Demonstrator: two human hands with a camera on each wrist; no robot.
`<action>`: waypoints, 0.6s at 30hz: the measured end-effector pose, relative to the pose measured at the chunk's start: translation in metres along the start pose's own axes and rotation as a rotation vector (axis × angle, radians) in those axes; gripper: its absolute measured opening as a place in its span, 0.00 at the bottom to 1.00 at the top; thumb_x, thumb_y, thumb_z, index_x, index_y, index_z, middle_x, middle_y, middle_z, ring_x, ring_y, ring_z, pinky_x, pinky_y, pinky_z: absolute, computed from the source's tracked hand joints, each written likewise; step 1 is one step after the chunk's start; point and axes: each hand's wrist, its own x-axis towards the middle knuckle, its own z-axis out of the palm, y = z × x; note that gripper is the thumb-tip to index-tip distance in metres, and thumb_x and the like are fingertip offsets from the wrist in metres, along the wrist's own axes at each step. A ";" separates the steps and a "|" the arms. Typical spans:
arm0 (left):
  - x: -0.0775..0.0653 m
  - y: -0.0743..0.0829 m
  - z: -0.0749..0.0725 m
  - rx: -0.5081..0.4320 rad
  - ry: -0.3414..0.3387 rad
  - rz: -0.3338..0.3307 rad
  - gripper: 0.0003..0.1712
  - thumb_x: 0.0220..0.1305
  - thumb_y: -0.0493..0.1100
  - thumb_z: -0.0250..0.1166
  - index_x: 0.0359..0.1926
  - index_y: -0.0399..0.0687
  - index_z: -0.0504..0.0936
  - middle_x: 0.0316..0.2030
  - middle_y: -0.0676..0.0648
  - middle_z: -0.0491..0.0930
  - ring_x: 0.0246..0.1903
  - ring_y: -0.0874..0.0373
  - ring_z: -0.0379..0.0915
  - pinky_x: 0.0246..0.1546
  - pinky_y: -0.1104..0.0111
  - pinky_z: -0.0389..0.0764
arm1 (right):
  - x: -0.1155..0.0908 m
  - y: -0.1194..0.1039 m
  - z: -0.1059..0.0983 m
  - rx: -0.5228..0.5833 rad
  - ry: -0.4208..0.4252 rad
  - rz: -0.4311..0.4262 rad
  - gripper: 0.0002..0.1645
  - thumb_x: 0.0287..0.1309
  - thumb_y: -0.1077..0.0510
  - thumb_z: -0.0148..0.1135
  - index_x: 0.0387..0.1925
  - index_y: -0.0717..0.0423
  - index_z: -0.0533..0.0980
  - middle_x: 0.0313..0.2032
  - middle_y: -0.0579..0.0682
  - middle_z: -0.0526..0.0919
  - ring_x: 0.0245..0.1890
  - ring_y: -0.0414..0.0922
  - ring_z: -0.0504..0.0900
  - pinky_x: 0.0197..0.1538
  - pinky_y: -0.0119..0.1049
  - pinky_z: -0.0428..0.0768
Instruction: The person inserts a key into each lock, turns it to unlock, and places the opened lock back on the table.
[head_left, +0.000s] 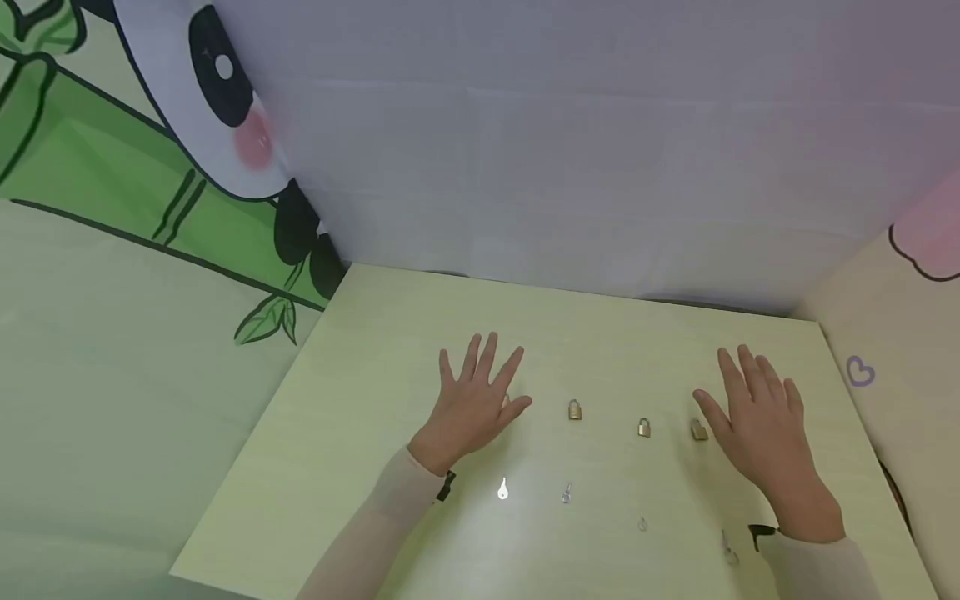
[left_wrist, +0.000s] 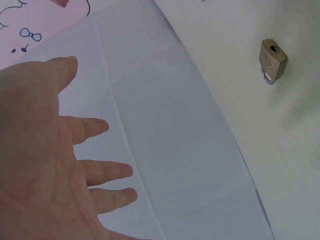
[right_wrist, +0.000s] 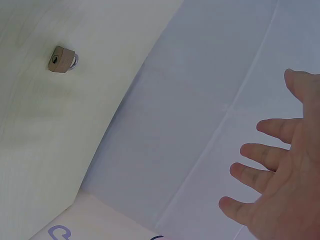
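My left hand point(head_left: 471, 408) is spread over the table with straight fingers and holds nothing. Partly hidden behind its thumb is a small padlock, of which only a sliver shows. Fingers extended, my right hand point(head_left: 761, 425) hovers over the right side, beside a brass padlock point(head_left: 698, 429). Between the hands lie two more brass padlocks, one left point(head_left: 574, 409) and one right point(head_left: 644, 427). The left wrist view has a padlock point(left_wrist: 273, 62) with its keyhole showing; another padlock point(right_wrist: 61, 60) appears in the right wrist view. Nearer me, a row of small keys includes a shiny key point(head_left: 503, 489).
The other keys are a left one point(head_left: 566, 493), a faint middle one point(head_left: 642, 524) and a right one point(head_left: 729, 548) near my right wrist. A pale table point(head_left: 300, 500) carries everything. Behind it hangs a light cloth point(head_left: 562, 192); a printed panda and bamboo cover the left side.
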 end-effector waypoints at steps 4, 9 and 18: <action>0.000 0.000 0.000 -0.003 -0.006 -0.003 0.40 0.74 0.71 0.38 0.79 0.60 0.51 0.76 0.36 0.47 0.75 0.39 0.39 0.61 0.29 0.48 | -0.001 0.001 0.002 0.005 -0.003 -0.003 0.40 0.76 0.45 0.48 0.76 0.63 0.50 0.74 0.70 0.49 0.73 0.68 0.45 0.66 0.71 0.39; 0.002 0.000 -0.001 -0.028 -0.035 -0.015 0.40 0.74 0.70 0.39 0.79 0.58 0.53 0.76 0.37 0.50 0.75 0.40 0.42 0.62 0.31 0.50 | 0.002 0.000 0.002 0.008 -0.007 -0.012 0.40 0.76 0.45 0.48 0.76 0.62 0.51 0.73 0.71 0.49 0.73 0.69 0.46 0.66 0.71 0.39; 0.006 -0.001 0.007 -0.088 -0.137 -0.048 0.38 0.75 0.67 0.44 0.72 0.47 0.65 0.67 0.39 0.67 0.67 0.42 0.61 0.58 0.42 0.67 | 0.005 0.000 0.006 0.005 0.052 -0.070 0.38 0.73 0.47 0.53 0.74 0.64 0.56 0.70 0.74 0.55 0.69 0.73 0.52 0.64 0.73 0.45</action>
